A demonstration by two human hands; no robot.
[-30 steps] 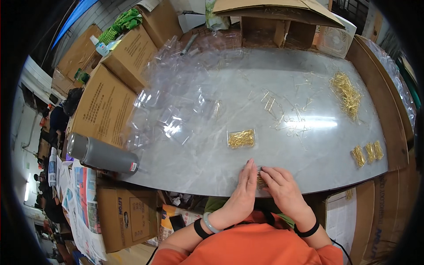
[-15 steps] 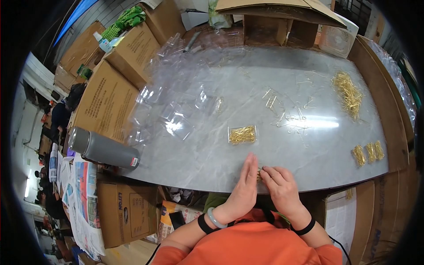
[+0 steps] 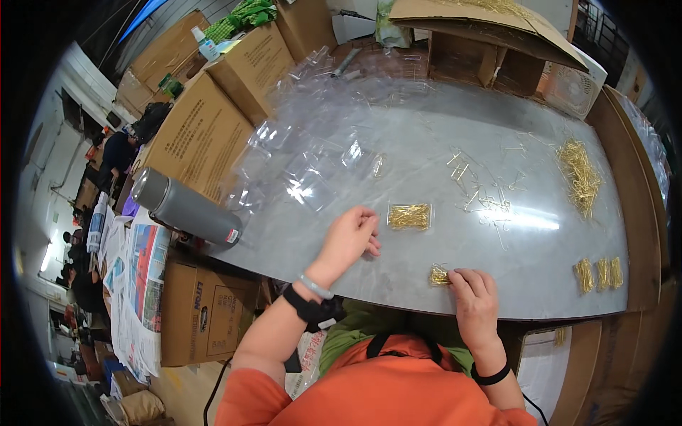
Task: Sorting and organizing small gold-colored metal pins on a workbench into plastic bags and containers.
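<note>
At the table's near edge, my right hand pinches a small bundle of gold wire hooks between thumb and fingertips. The bundle rests on or just over the tabletop; which, I cannot tell. To its left, my left hand hovers with loosely bent fingers apart and nothing visible in them. Just beyond its fingertips lies a clear plastic box filled with gold hooks. Three similar bundles stand side by side at the right edge of the table.
Loose hooks are scattered mid-table, with a gold heap at the far right. Clear plastic boxes pile up at the left. A grey bottle and cardboard cartons line the left side; a cardboard wall borders the right.
My hands have parted from around the bundle. The left has moved left and away from me, toward the filled box; the right keeps the bundle, now exposed. The view has shifted somewhat.
</note>
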